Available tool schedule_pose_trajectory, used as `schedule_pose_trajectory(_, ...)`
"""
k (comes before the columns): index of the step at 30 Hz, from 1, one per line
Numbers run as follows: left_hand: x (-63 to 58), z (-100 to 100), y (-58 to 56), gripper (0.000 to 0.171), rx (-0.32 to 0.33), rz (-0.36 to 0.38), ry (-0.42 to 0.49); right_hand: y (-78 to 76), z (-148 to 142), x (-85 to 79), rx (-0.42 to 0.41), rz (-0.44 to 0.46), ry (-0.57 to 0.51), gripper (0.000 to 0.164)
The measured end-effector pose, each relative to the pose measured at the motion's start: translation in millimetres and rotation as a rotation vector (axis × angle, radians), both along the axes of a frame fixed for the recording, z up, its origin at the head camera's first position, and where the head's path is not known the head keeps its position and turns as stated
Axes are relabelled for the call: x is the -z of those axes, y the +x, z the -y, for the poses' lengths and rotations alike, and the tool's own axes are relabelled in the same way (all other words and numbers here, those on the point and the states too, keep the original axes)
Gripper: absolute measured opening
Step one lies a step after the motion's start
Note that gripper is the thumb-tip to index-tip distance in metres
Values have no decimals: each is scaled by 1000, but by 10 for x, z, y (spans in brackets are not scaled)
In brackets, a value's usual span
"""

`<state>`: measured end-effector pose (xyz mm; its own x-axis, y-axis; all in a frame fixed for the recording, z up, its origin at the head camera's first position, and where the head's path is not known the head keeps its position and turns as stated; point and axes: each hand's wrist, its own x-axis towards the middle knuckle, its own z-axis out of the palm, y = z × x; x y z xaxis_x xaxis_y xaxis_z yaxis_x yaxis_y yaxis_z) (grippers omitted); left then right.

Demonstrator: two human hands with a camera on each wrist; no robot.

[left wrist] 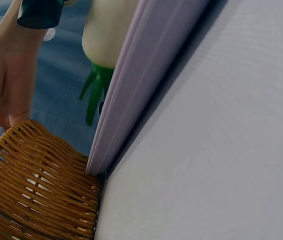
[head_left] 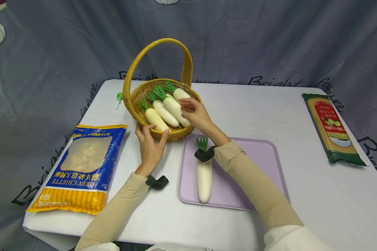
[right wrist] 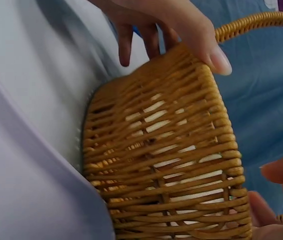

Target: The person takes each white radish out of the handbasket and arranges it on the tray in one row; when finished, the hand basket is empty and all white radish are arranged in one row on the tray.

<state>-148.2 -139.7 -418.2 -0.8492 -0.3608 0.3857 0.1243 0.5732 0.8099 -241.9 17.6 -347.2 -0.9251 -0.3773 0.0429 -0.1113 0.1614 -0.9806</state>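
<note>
A yellow wicker basket with a tall handle holds several white radishes with green tops. My left hand rests against the basket's front left side from outside, its thumb at the rim in the right wrist view. Over the basket's right side hovers my right hand, fingers loosely bent beside the radishes, with nothing seen between thumb and fingers. Whether its fingertips touch a radish cannot be told. On the lilac tray lies one white radish, partly hidden under the right wrist's black band.
A blue and yellow orecchiette bag lies at the left of the white table. At the right is a green and gold pasta packet. A small green-headed stick lies left of the basket. The tray's corner sits close to the basket.
</note>
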Motion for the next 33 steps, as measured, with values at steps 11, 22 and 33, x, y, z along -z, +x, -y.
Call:
schedule_pose_trajectory(11,7,-26,-19,49,19,12,-15,-67,73,-71,29,59,218,54)
schedule_pose_trajectory(22,-16,-5,-12,49,8,16,-14,-84,249,-89,24,-71,517,64)
schedule_pose_trajectory(33,-2,7,0,48,4,13,5,-30,383,-40,-69,-236,796,71)
